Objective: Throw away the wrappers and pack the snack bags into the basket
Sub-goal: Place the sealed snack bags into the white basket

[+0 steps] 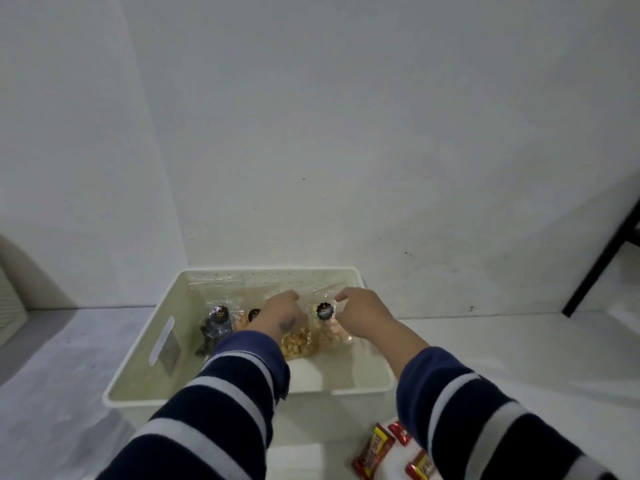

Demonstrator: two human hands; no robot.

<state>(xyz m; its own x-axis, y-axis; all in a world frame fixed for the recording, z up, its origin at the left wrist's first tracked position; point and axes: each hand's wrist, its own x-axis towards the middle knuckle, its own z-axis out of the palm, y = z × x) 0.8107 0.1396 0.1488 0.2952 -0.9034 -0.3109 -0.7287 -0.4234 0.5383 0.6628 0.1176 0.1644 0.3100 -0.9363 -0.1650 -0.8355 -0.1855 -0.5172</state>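
A white plastic basket (138, 372) stands on the table against the wall. Clear snack bags stand in a row inside it: a dark one (214, 327) at the left, an orange one (299, 342) in the middle, a pale pink one (329, 329) to the right. My left hand (280, 315) reaches into the basket with curled fingers over the top of the orange bag. My right hand (360, 311) hovers with curled fingers at the top of the pink bag. Whether either hand pinches the plastic is hidden. Red and yellow wrappers (374, 450) lie on the table near me.
The basket has a handle slot (161, 339) in its left wall. The wall rises right behind it. A black bar (602, 258) leans at the far right, and a pale object (10, 306) sits at the far left edge.
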